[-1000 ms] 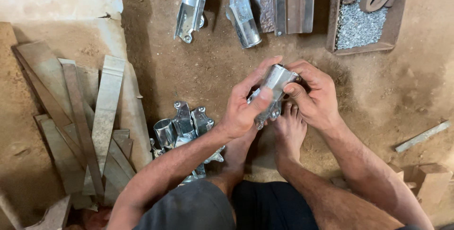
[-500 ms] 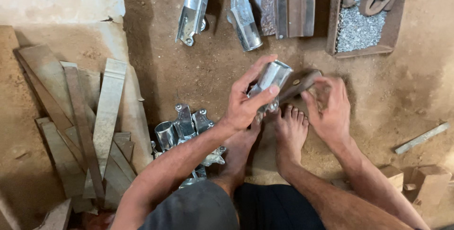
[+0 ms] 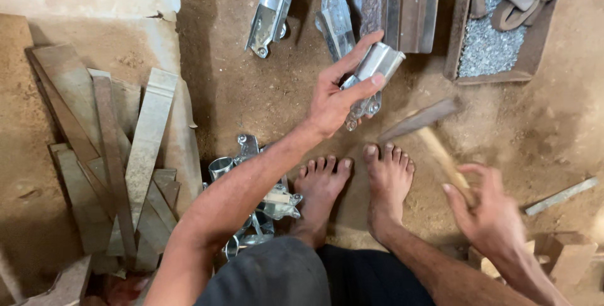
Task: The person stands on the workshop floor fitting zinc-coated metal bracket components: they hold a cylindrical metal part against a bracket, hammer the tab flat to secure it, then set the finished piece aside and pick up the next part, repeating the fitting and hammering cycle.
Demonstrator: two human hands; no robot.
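Observation:
My left hand [image 3: 336, 95] is stretched forward and grips a shiny folded sheet-metal part [image 3: 371, 73], held just above the dirt floor beside two similar finished parts [image 3: 333, 19]. My right hand [image 3: 487, 208] is lower on the right, blurred by motion, closed around the wooden handle of a hammer [image 3: 431, 133] whose dark head points left toward my feet. My bare feet [image 3: 355, 186] rest on the ground between the two hands.
A heap of small metal parts [image 3: 251, 192] lies by my left knee. Flat metal strips [image 3: 113, 155] are piled at the left. A tray of small rivets [image 3: 487, 41] and dark metal bars [image 3: 396, 4] sit at the top. A loose strip [image 3: 560, 196] lies far right.
The hands have separated. My left hand carried the metal part forward and up toward the finished ones, while my right hand swung down and right with the hammer.

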